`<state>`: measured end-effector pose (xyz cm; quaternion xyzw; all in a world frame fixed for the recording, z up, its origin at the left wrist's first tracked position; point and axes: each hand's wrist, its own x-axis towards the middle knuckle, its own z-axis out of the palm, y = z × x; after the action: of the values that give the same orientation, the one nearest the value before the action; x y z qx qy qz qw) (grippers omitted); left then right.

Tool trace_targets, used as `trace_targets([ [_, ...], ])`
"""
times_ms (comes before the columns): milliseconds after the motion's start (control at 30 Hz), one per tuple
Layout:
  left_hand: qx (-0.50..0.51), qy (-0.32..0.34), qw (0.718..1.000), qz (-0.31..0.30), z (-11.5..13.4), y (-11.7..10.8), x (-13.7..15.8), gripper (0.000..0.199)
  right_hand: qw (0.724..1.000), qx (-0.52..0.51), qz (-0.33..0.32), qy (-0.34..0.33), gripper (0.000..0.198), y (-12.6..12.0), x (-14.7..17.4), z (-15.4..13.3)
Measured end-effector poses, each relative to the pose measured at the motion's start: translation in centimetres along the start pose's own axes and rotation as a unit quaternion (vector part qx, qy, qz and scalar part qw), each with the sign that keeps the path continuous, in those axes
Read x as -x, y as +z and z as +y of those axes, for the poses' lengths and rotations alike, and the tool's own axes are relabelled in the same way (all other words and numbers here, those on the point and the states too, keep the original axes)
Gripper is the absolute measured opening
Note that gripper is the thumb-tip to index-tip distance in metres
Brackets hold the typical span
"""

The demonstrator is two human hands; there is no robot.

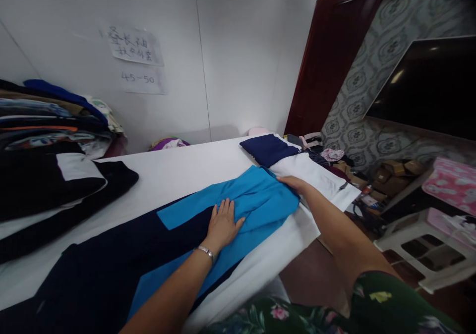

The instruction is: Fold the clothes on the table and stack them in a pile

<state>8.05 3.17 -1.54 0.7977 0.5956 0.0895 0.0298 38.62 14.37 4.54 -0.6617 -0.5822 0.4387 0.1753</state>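
White table (178, 168) has a bare strip behind the work; black clothes (37, 190) crowd its L end, near edge drops off under R forearm. Blue-and-navy garment (167, 242) lies mid-table, approx. half-done by my guess: laid out lengthwise, blue part creased, not folded up. Navy bundle (269, 148), folded, sits just beyond. L hand (223, 225) flat, fingers extended, pressing blue cloth, grasping nothing. R hand (293, 183) at garment's R edge; can't tell if pinching.

1 head camera, forward-down (near white table (167, 173))
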Motion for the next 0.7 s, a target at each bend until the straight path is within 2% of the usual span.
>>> trace_targets([
  [133,-0.005,-0.003,1.0,0.0,0.1,-0.1,0.0,0.072,0.983,-0.157,-0.079,0.061,0.051,0.7,0.2,0.7],
  [233,-0.005,-0.004,1.0,-0.011,0.1,-0.4,0.0,0.072,0.99,-0.12,-0.067,0.019,0.048,1.2,-0.2,0.7],
  [333,0.003,-0.008,1.0,-0.027,0.3,-1.0,-0.2,0.072,0.997,-0.064,-0.004,-0.035,0.041,1.2,-0.5,0.4],
  [400,0.016,-0.007,0.999,-0.027,0.8,-1.6,-0.5,0.073,0.997,-0.048,0.03,-0.054,0.038,0.3,-0.7,-0.1],
  [533,0.05,0.022,0.998,-0.006,2.5,-3.2,-1.2,0.074,0.991,-0.014,0.089,-0.094,0.04,-3.9,-1.1,-1.4],
  [600,0.061,0.041,0.997,-0.003,3.3,-3.7,-1.3,0.073,0.977,0.061,0.169,-0.12,0.039,-6.3,-1.6,-1.5],
  [700,0.066,0.06,0.995,-0.038,3.8,-3.3,-0.5,0.069,0.934,0.202,0.28,-0.087,0.037,-8.6,-2.4,-0.2],
])
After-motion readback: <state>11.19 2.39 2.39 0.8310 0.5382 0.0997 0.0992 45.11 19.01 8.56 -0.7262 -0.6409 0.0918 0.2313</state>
